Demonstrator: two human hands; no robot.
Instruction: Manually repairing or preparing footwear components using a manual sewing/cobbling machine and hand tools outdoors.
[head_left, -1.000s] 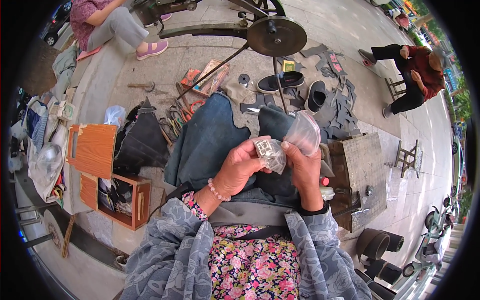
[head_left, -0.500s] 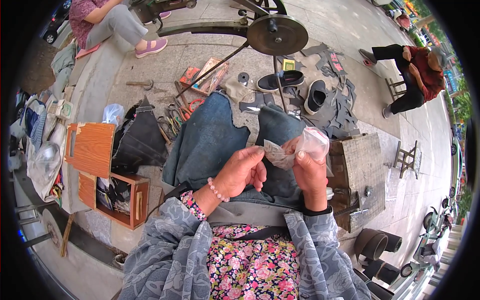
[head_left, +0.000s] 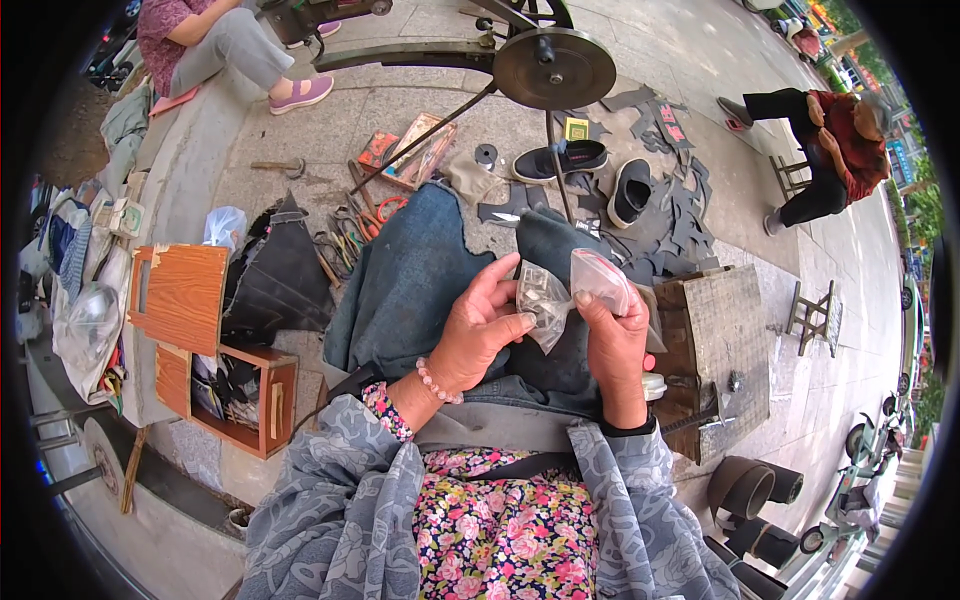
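Observation:
A small clear plastic bag [head_left: 543, 310] with little light-coloured pieces inside hangs between my hands above my lap. My left hand [head_left: 478, 322] has its thumb and fingers closed on the bag's filled end. The bag's loose upper part [head_left: 600, 282] is pinched between thumb and fingers of my right hand [head_left: 615, 345]. What the small pieces are I cannot make out. Under both hands a worn dark blue denim cloth [head_left: 410, 275] covers my knees.
Ahead stands a hand-cranked machine with a round wheel [head_left: 554, 70]. Black shoes [head_left: 630, 192] and leather scraps [head_left: 685, 205] lie beyond my knees. A wooden box [head_left: 720, 360] is at my right, an open brown cabinet [head_left: 245, 400] at my left. Two people sit nearby.
My left hand has turned and taken hold of the bag's filled end, where its fingers were curled beside it. The small pieces inside now show.

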